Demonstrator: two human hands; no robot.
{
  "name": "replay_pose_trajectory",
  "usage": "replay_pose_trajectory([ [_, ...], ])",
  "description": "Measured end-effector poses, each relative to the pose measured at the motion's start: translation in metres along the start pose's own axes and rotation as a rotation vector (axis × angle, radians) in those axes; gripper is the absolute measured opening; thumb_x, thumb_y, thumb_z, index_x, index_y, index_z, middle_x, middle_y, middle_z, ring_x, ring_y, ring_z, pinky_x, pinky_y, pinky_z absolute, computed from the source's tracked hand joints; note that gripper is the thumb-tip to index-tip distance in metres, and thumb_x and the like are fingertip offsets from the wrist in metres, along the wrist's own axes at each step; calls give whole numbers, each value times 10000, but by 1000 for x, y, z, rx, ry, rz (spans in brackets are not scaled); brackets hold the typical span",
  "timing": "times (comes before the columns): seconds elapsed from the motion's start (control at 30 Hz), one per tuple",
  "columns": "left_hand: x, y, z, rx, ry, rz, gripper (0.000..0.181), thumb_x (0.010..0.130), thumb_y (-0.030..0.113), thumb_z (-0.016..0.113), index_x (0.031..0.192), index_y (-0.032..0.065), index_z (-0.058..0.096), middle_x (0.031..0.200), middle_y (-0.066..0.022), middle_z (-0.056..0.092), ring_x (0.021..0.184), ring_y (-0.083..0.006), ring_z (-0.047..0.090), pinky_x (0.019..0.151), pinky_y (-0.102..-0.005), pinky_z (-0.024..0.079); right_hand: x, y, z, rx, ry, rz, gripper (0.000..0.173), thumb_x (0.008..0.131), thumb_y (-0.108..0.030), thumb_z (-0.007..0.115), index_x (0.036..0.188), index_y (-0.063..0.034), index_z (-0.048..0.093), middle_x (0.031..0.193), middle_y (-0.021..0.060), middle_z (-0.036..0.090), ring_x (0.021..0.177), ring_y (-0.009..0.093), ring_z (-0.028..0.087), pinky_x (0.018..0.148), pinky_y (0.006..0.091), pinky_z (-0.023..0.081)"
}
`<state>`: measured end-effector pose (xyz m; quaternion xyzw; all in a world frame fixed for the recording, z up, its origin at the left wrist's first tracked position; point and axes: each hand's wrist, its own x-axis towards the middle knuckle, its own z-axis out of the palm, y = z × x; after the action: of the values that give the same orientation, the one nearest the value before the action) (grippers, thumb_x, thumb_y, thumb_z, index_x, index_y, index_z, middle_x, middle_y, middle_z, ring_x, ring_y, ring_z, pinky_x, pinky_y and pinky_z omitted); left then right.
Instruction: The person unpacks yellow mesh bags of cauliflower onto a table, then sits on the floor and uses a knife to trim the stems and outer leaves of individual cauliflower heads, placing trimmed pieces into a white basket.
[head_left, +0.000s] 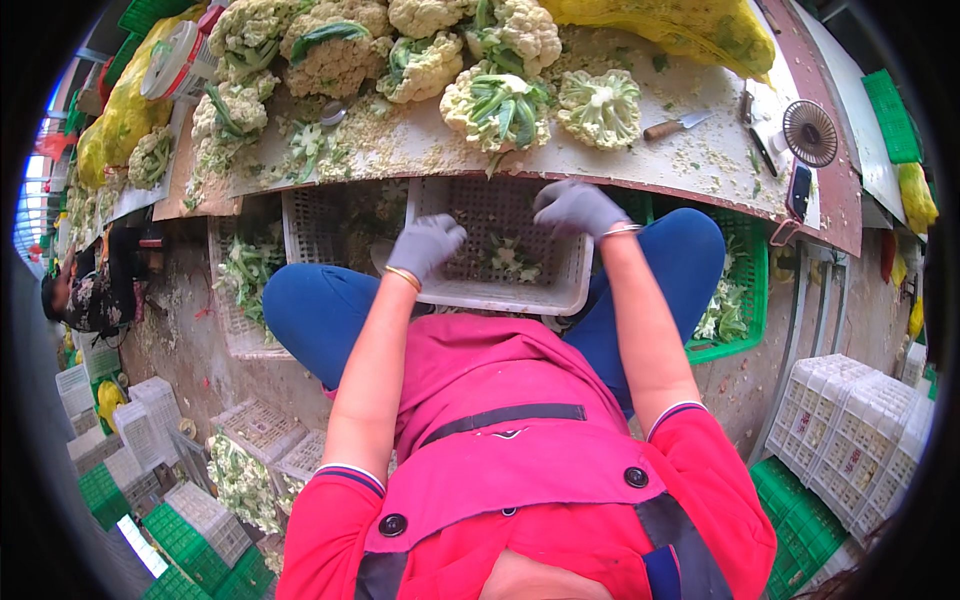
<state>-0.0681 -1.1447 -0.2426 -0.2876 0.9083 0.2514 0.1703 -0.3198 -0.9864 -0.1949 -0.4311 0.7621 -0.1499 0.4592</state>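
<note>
My left hand (427, 246), in a grey glove, hovers over the left side of a white plastic crate (499, 298) between my knees. Across from it, above the crate's far right side, is my gloved right hand (576, 210). The fingers of both hands are loosely bent, and nothing shows in either. Cauliflower trimmings (511, 259) lie on the crate's bottom. Just beyond, on the worktable (420, 146), sit a leafy cauliflower head (499, 109) and another one stem up (600, 109). A knife with a wooden handle (664, 130) lies to their right.
More cauliflower heads (337, 56) are piled at the table's back left, near a yellow mesh sack (675, 34). A small fan (810, 133) and a phone (799, 187) are at the right. A green crate (757, 300) holds leaves. A person (94, 300) is at far left.
</note>
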Motion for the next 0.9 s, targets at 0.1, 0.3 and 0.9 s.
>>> replay_pose_trajectory([
  [0.1,10,-15,-28,-41,153,-100,421,936,406,530,1164,76,659,1060,-212,690,1046,-361,645,919,-453,497,69,22,90,-426,-183,169,431,728,-301,659,1079,-65,744,1188,192,678,1120,333,646,972,402,508],
  [0.3,0,-28,-9,-133,463,-75,323,955,300,560,1212,115,623,1138,-134,681,1028,-325,651,876,-424,520,100,98,218,-263,-195,380,606,817,-456,648,1307,-100,640,1405,154,558,1275,329,558,1051,415,460],
  [0.9,146,-84,262,224,10,-237,469,964,370,496,1376,148,514,1355,-120,577,1216,-269,564,997,-431,447,149,149,278,361,13,250,739,768,-584,686,1374,-183,549,1419,167,517,1319,312,482,1118,407,346],
])
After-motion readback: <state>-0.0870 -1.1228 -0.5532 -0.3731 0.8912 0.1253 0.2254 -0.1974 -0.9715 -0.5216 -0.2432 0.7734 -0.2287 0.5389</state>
